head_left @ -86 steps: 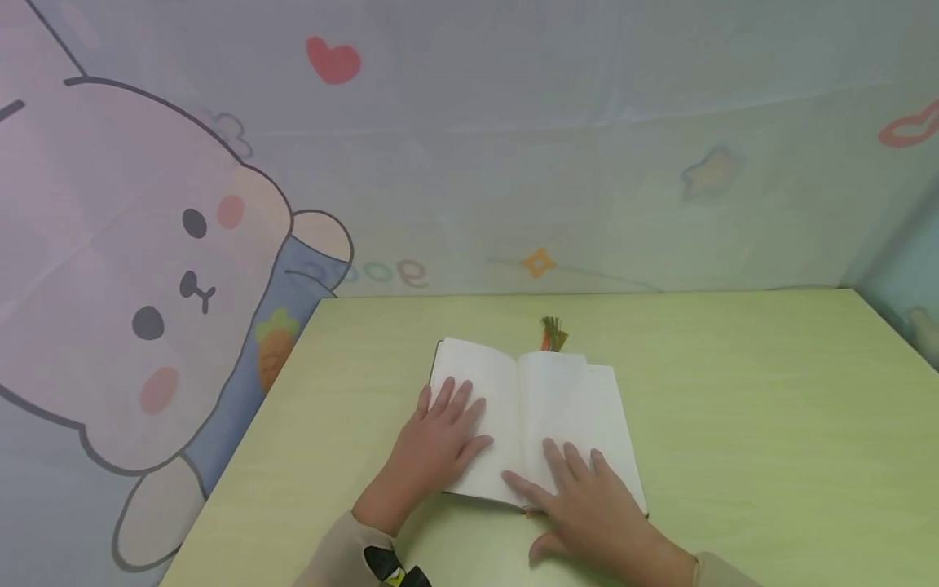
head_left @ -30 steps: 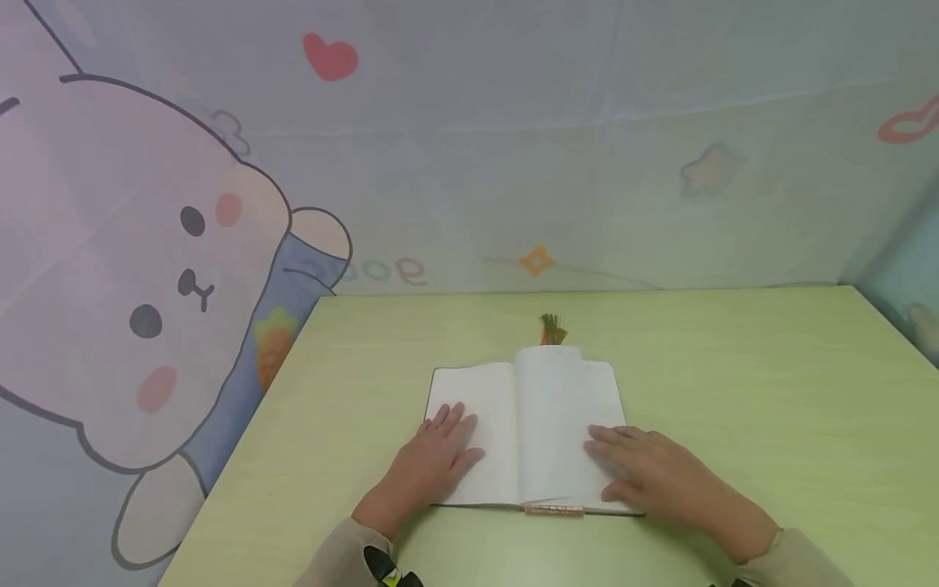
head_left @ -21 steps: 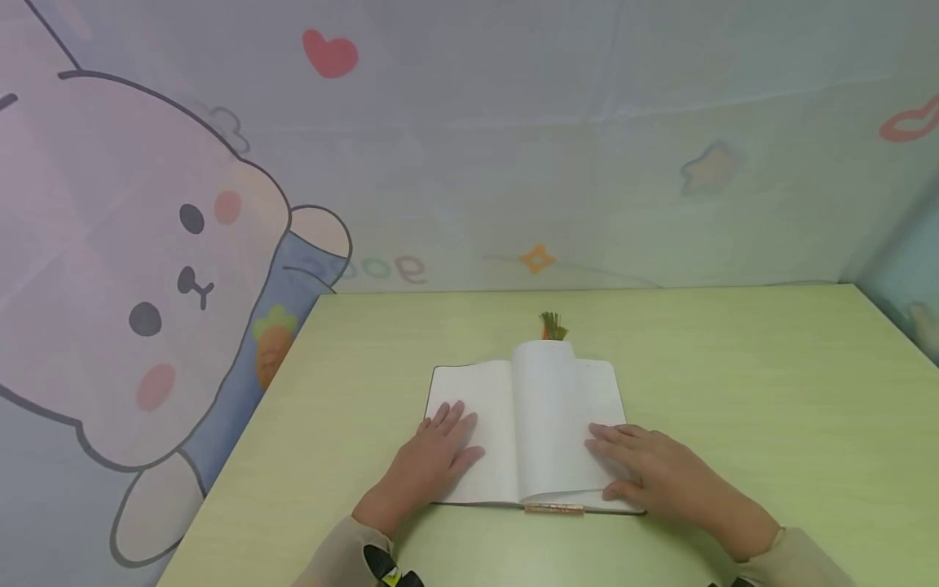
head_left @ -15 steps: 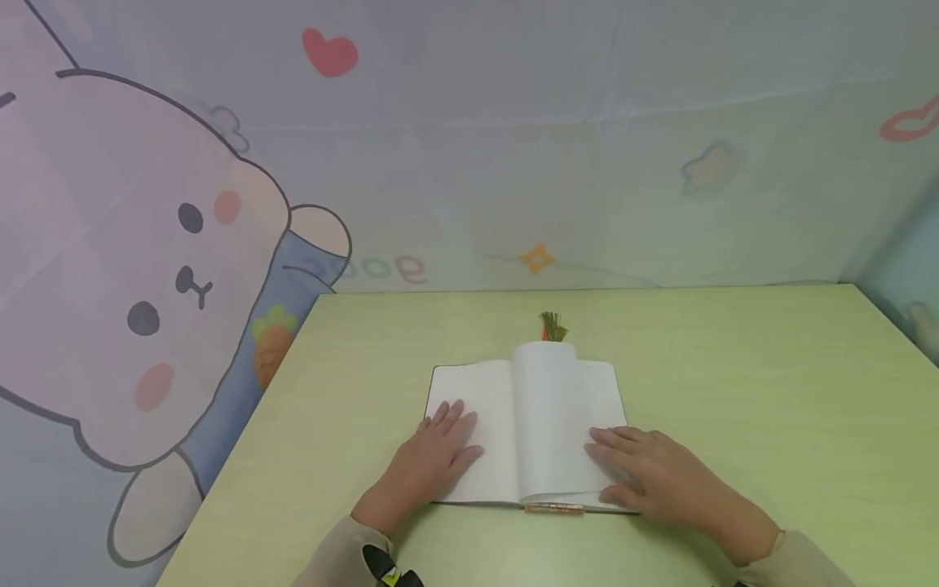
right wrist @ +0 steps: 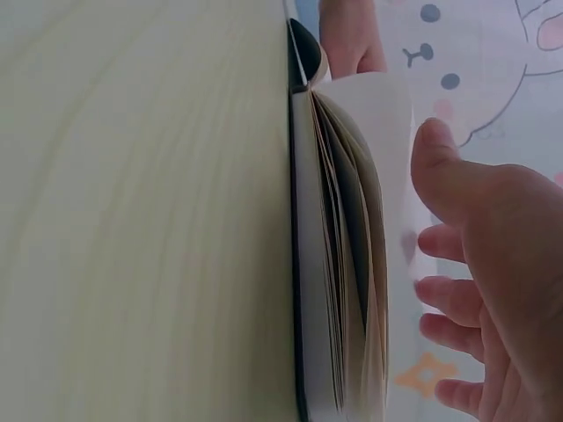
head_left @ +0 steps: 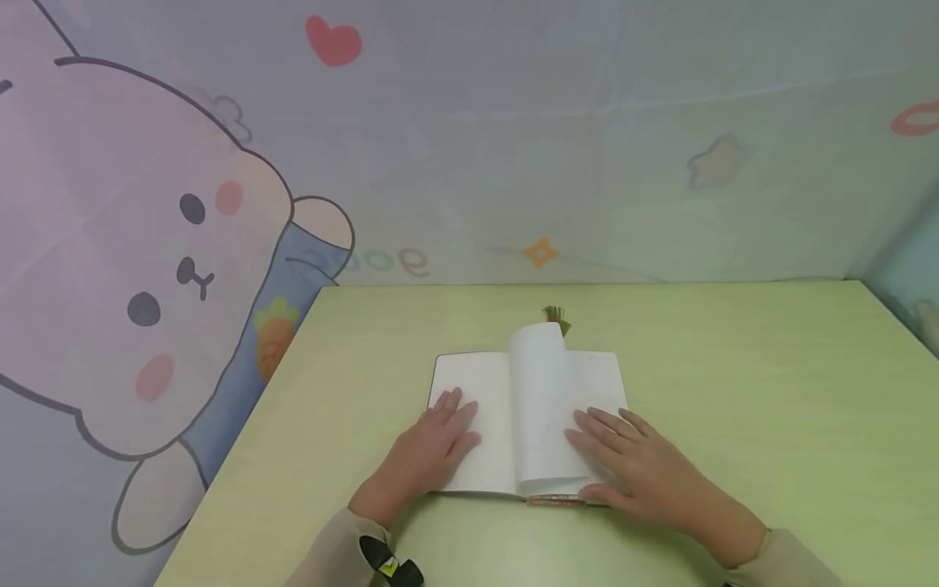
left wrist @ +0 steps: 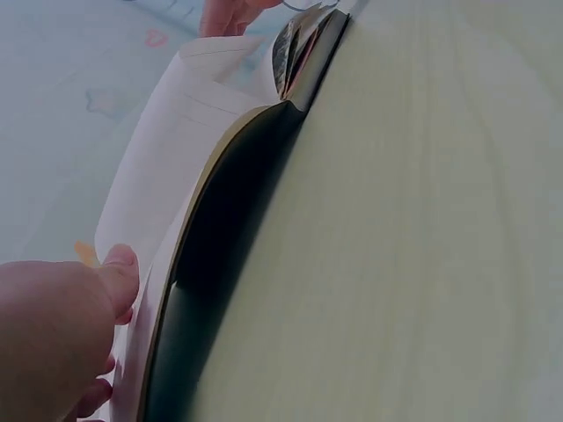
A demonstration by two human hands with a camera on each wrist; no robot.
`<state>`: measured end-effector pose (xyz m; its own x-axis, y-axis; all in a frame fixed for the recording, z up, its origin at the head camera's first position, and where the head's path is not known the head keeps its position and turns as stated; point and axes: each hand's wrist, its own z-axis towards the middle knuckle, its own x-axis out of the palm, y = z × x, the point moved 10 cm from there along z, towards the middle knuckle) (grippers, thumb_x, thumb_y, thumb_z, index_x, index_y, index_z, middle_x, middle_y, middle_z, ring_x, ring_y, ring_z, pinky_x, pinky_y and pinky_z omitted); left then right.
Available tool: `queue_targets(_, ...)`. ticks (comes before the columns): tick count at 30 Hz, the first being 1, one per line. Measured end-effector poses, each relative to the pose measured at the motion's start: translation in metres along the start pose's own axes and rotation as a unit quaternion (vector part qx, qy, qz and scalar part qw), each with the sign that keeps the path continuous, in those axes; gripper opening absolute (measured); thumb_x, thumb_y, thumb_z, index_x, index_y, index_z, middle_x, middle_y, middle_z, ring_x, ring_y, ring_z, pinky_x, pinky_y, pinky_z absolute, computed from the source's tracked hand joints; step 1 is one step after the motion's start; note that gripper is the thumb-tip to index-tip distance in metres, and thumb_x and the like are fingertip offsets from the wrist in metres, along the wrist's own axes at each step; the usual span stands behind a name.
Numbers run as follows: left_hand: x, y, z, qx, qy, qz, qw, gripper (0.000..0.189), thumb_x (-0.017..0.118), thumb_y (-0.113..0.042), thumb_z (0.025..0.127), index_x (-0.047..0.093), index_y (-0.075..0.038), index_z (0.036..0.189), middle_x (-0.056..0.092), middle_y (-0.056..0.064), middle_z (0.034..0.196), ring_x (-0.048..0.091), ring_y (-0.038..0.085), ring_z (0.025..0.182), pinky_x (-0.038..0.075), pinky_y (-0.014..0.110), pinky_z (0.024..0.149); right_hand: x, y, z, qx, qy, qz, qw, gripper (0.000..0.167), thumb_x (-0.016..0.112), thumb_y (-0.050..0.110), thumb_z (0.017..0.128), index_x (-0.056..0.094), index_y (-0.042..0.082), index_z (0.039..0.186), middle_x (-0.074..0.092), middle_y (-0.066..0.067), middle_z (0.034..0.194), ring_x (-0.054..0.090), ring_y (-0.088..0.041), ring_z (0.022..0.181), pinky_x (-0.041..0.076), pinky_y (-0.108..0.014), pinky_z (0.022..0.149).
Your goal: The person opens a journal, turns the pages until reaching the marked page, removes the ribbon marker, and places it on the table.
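An open notebook (head_left: 487, 383) with blank white pages and a dark cover lies on the table in the head view. My left hand (head_left: 429, 444) rests spread on its left page; the left wrist view shows the left hand (left wrist: 53, 334) with the thumb on the page and that side of the cover bowed upward. On the right half, a loose page (head_left: 539, 399) curls up toward the spine. My right hand (head_left: 645, 469) touches this half with straight fingers, beside the curl. In the right wrist view, page edges of the notebook (right wrist: 339, 264) fan apart near my right hand (right wrist: 493, 255).
A green-and-orange tassel (head_left: 557, 316) sticks out past the notebook's far edge. The pale yellow-green table (head_left: 770, 391) extends around the notebook. Behind it hangs a cloth (head_left: 469, 147) printed with a bear, a heart and stars.
My right hand has gone from the lower middle to the right edge, then slightly back left. The right-hand page has lifted and curls further toward the spine. My left hand stays on its page.
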<state>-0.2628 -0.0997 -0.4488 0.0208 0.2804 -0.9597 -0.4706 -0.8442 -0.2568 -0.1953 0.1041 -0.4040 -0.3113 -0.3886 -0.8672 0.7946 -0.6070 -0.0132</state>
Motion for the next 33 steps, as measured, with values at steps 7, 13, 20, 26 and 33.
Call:
queue_targets(7, -0.006, 0.000, -0.002, 0.001, -0.011, -0.003, 0.9999, 0.047, 0.044, -0.033, 0.098, 0.043, -0.011, 0.140, 0.030, 0.012, 0.149, 0.023, 0.026, 0.138, 0.027, 0.043, 0.107, 0.004, 0.007, 0.012, 0.009, 0.008, 0.016, 0.9998, 0.069, 0.042, 0.056, 0.093, 0.039, 0.005, 0.140, 0.031, -0.017, 0.147, 0.033, -0.031, 0.132, 0.031, -0.046, 0.101)
queue_targets(13, -0.018, 0.000, -0.005, 0.009, -0.038, -0.025, 0.9989, 0.047, 0.048, -0.031, 0.097, 0.046, -0.008, 0.138, 0.027, 0.013, 0.150, 0.018, 0.028, 0.139, 0.028, 0.046, 0.106, -0.002, 0.017, 0.025, -0.014, -0.062, 0.045, 0.9970, 0.070, 0.038, 0.050, 0.096, 0.037, -0.005, 0.138, 0.028, -0.027, 0.145, 0.036, -0.034, 0.129, 0.026, -0.038, 0.107)
queue_targets(20, -0.029, 0.008, -0.008, -0.003, -0.061, 0.000, 0.9981, 0.049, 0.046, -0.033, 0.097, 0.044, -0.006, 0.138, 0.026, 0.011, 0.150, 0.018, 0.026, 0.139, 0.024, 0.042, 0.108, 0.001, 0.032, 0.040, -0.016, -0.058, 0.051, 0.9969, 0.071, 0.035, 0.049, 0.097, 0.030, -0.008, 0.141, 0.025, -0.026, 0.147, 0.038, -0.033, 0.128, 0.039, -0.049, 0.096)
queue_targets(26, -0.041, 0.016, -0.010, -0.012, -0.110, -0.011, 0.9938, 0.045, 0.046, -0.024, 0.098, 0.045, 0.001, 0.136, 0.031, 0.015, 0.147, 0.024, 0.028, 0.137, 0.024, 0.043, 0.109, 0.012, 0.041, 0.049, -0.001, -0.034, 0.095, 0.9949, 0.075, 0.043, 0.047, 0.095, 0.020, -0.004, 0.145, 0.023, -0.020, 0.149, 0.035, -0.030, 0.131, 0.037, -0.044, 0.099)
queue_targets(33, -0.057, 0.024, -0.015, -0.026, -0.191, -0.023, 0.9810, 0.040, 0.042, -0.013, 0.099, 0.042, 0.003, 0.135, 0.032, 0.016, 0.147, 0.028, 0.027, 0.135, 0.028, 0.043, 0.107, 0.024, 0.056, 0.055, -0.032, -0.018, 0.105, 0.9938, 0.075, 0.054, 0.041, 0.093, 0.021, -0.003, 0.145, 0.032, -0.019, 0.146, 0.045, -0.026, 0.124, 0.043, -0.039, 0.095)
